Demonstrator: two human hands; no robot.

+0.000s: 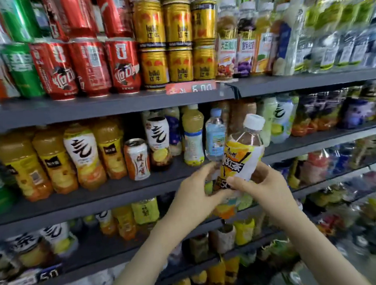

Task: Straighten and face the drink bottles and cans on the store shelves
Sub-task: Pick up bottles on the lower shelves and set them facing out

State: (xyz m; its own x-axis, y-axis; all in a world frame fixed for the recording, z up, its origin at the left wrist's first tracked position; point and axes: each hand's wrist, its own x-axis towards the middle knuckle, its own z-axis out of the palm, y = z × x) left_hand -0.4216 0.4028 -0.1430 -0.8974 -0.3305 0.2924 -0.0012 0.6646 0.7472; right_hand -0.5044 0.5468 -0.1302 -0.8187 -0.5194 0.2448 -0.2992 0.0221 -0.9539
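Dark grey metal shelves point(90, 109) across the whole frame, flat, hard-edged, matt.

Upper left: rows of red cans point(91, 66) and gold cans point(179, 41), thin rigid metal, glossy, round, stacked two high; easy to dent, quick to roll if tipped.

Middle row, left: orange juice bottles point(53, 162), waisted clear plastic with shiny label sleeves, some turned off front.

Centre right, lifted off and in front of the middle row: tea bottle point(243, 158), tilted, top leaning toward the upper right. Clear thin plastic, brown liquid near the neck, yellow-and-white sleeve below. Probably fairly heavy with drink, springy under a squeeze, sleeve likely slick. Best taken round the lower body, firmly but not crushing; not by the top.

Left hand point(195, 193): fingers wrapped on the bottle's lower left. Right hand point(262, 188): thumb and fingers curled round its lower right.

Just behind: small water bottle point(214, 138), pale blue label, light.

Smallest: white cap point(253, 121), ridged hard plastic.
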